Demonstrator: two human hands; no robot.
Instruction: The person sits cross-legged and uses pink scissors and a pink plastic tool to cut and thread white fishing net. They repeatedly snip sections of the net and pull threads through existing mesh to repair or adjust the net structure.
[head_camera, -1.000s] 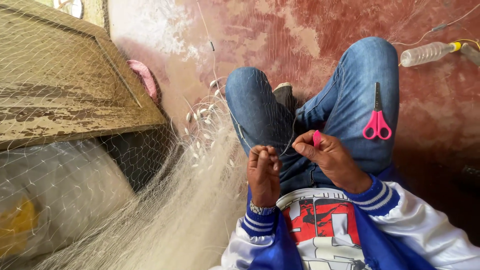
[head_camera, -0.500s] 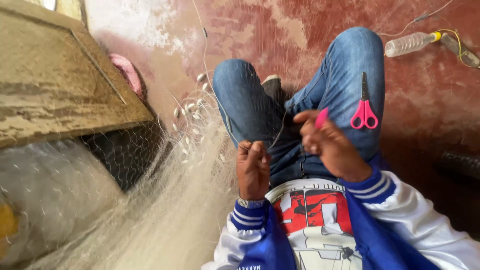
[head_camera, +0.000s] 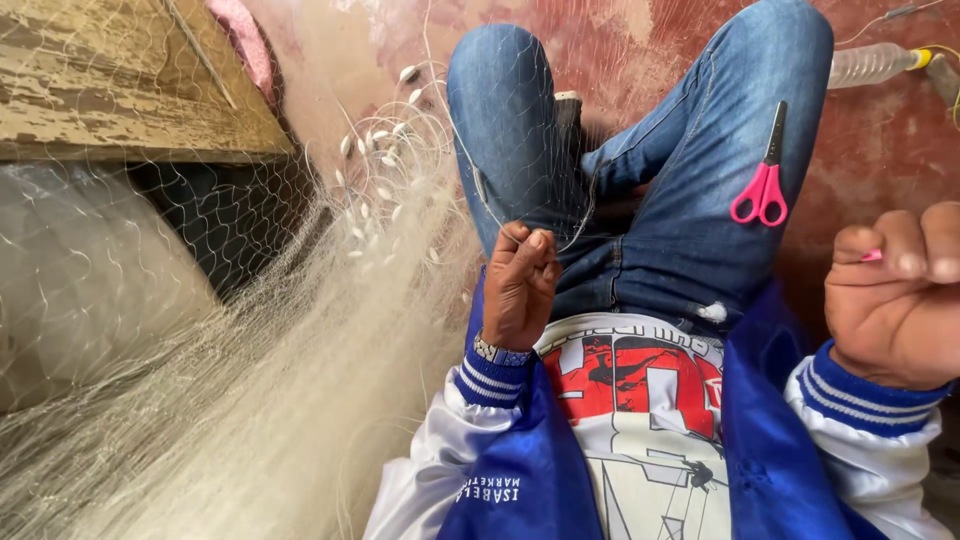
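I sit on the floor with my jeans-clad legs bent up. My left hand (head_camera: 520, 285) is closed, pinching the mesh of a fine pale fishing net (head_camera: 300, 380) over my lap. My right hand (head_camera: 895, 290) is pulled out to the right edge, fingers curled around a small pink netting needle (head_camera: 872, 256), of which only the tip shows. Pink-handled scissors (head_camera: 762, 180) lie on my right thigh, blades pointing away from me.
The net heaps up on the left, with small white floats (head_camera: 385, 150) along its edge. A worn wooden board (head_camera: 120, 90) leans at top left. A clear plastic bottle (head_camera: 870, 65) lies on the red floor at top right.
My right hand has drawn away from the left, out to the right and nearer the camera. My left hand keeps its pinch on the net. The view has shifted leftward and closer.
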